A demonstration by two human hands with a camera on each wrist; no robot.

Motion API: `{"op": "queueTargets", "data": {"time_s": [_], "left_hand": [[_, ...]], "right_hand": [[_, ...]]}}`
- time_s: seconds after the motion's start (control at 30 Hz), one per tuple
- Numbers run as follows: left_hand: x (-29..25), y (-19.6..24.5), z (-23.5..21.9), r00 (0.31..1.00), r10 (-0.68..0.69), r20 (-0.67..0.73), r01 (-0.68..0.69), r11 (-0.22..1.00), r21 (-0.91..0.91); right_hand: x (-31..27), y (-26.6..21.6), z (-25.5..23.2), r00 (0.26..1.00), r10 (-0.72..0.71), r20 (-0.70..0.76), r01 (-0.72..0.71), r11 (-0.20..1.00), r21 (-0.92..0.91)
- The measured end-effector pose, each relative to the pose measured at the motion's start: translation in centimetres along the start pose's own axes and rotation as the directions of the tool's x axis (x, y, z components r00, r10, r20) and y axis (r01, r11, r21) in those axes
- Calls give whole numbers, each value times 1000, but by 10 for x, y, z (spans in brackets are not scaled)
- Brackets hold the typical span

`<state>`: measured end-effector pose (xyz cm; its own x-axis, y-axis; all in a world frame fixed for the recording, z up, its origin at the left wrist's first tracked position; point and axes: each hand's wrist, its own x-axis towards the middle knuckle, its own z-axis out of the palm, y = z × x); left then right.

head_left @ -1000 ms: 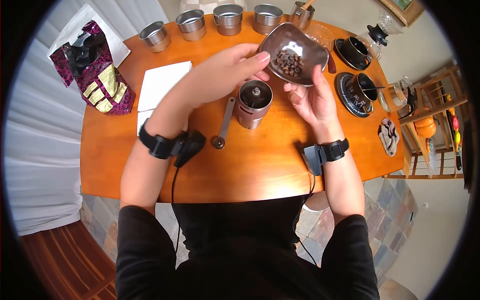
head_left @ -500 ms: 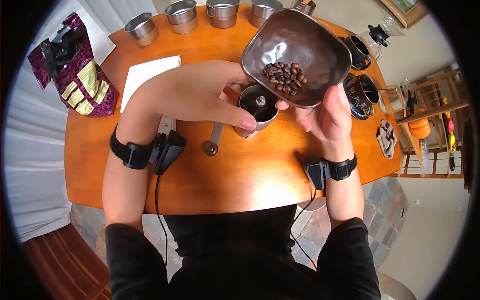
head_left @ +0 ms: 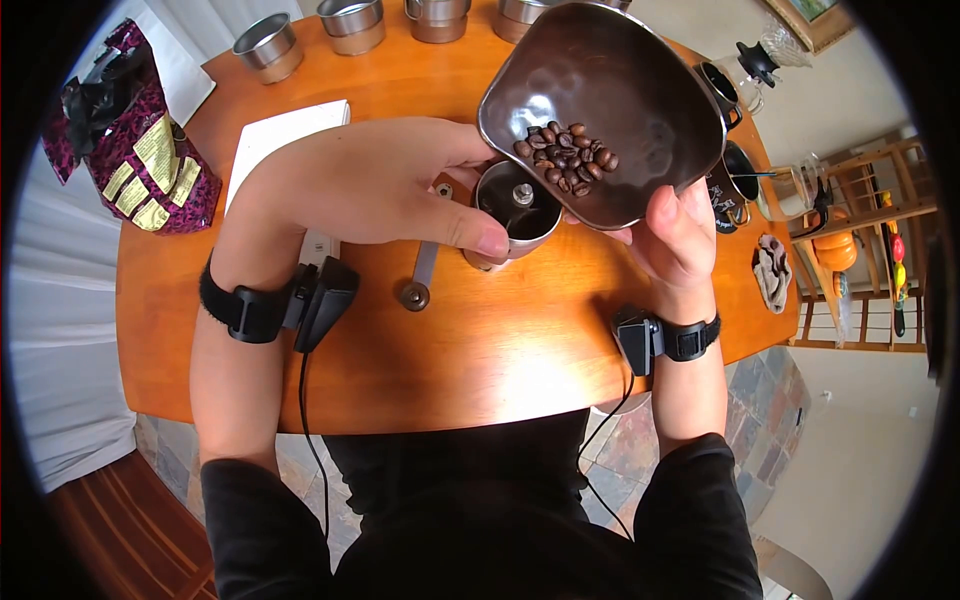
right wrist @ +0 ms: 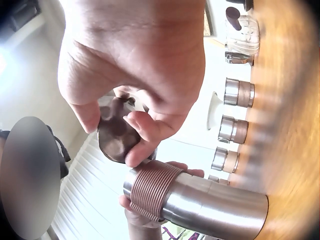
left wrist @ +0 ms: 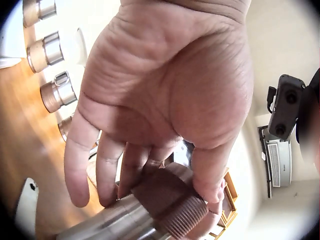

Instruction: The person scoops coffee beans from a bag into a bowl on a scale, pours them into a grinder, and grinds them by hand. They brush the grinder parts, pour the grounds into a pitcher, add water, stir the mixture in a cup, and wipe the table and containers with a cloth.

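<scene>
Dark brown bowl (head_left: 645,110) with a small heap of coffee beans (head_left: 567,160) is held by my right hand (head_left: 680,240), thumb on its near side and fingers underneath. It tilts toward the manual coffee grinder (head_left: 530,242), its lower edge overlapping the grinder's open top in the head view. My left hand (head_left: 390,185) grips the grinder's upper part, thumb on the near side, fingers on the far side. The grinder's ribbed brown band (right wrist: 156,190) and steel body show in the right wrist view. Its detached crank handle (head_left: 425,268) lies on the table beside it.
Several steel cups (head_left: 352,28) stand along the table's far edge. A purple coffee bag (head_left: 150,165) is at the left, near a white pad (head_left: 285,130). On the right are a black cup (head_left: 738,170), a glass pot (head_left: 795,190) and a crumpled cloth (head_left: 772,272).
My left hand has come down from beside the bowl to the grinder. The right hand has brought the bowl closer over the grinder's top, and the beans now gather near its lower left edge.
</scene>
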<state>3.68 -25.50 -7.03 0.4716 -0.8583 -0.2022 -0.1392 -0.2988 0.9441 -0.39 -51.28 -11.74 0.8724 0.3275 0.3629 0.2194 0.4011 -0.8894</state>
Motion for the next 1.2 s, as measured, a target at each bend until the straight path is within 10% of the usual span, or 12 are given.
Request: {"op": "queueTargets", "data": {"time_s": [0.4, 1.2], "left_hand": [[-1, -3, 1, 1000, 15, -19, -15, 999, 32], [-2, 2, 2, 1000, -3, -22, 5, 994, 112]], "right_hand": [[-17, -6, 3, 969, 105, -224, -127, 988, -85], [2, 1, 15, 949, -307, -74, 252, 878, -407]]}}
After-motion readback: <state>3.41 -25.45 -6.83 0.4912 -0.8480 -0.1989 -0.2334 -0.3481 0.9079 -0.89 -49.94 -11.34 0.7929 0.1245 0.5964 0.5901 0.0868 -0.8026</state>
